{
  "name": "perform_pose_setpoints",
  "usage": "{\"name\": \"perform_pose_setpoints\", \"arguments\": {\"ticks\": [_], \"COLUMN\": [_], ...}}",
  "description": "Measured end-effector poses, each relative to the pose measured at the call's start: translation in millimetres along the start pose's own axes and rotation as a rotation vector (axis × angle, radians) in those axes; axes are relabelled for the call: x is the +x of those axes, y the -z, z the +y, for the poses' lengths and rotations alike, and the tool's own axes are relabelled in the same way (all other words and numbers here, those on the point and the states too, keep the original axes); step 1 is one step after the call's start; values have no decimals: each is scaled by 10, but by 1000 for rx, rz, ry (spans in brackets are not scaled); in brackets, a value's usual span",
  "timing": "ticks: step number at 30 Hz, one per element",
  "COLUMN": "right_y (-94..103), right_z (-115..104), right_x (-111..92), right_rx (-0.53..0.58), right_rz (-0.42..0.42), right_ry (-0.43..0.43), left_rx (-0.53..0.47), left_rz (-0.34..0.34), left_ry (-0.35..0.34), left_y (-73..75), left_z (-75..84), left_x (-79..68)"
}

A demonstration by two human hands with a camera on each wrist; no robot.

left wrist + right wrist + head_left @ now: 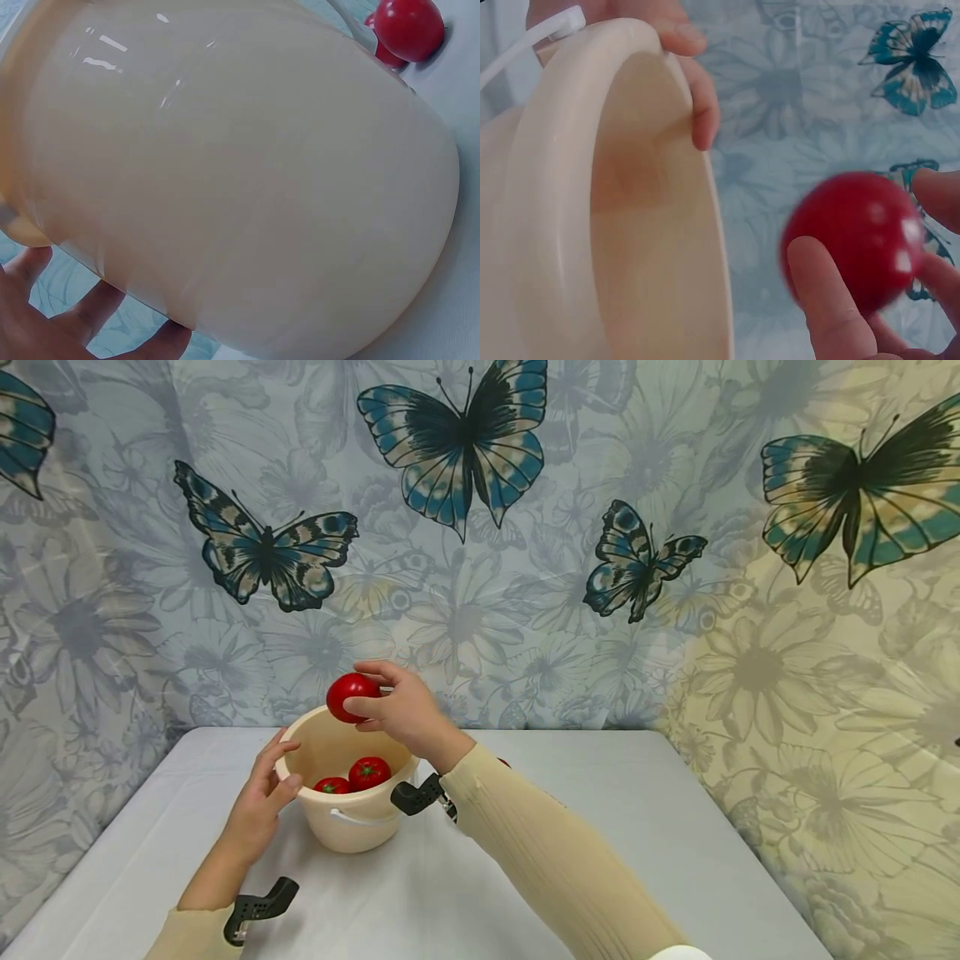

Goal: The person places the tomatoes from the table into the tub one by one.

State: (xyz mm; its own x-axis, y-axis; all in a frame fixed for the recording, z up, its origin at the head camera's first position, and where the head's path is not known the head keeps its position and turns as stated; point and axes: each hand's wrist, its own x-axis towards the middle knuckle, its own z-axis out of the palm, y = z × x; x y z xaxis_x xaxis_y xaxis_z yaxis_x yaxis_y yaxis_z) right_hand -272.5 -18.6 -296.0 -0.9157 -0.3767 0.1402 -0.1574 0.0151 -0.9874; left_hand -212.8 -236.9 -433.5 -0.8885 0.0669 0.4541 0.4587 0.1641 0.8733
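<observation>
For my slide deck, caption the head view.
Right hand holds a tomato above a cream bucket, two more visible inside, while left hand grips its rim.

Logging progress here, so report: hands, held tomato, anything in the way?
Left hand holding bucket by rim. Right hand gripping tomato above rim. Two more tomatoes inside; no obstruction visible.

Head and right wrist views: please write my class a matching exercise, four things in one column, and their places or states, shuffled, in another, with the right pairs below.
Column one
1. Left hand
2. Right hand
3. Handle
4. Two green-topped tomatoes

Column two
A. Inside the bucket
B. White, outside the bucket
C. Grips the bucket
D. Holds a red tomato higher than the bucket

Pairs: 1-C, 2-D, 3-B, 4-A
</observation>
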Motion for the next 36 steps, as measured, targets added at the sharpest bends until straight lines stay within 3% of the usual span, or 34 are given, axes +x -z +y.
{"name": "perform_pose_setpoints", "arguments": {"ticks": [36], "right_y": [338], "right_z": [9], "right_x": [-46], "right_rx": [46], "right_rz": [49], "right_ry": [-17], "left_rx": [-20], "left_rz": [9], "left_ry": [-23], "left_y": [-21], "left_z": [-6], "left_x": [-7]}}
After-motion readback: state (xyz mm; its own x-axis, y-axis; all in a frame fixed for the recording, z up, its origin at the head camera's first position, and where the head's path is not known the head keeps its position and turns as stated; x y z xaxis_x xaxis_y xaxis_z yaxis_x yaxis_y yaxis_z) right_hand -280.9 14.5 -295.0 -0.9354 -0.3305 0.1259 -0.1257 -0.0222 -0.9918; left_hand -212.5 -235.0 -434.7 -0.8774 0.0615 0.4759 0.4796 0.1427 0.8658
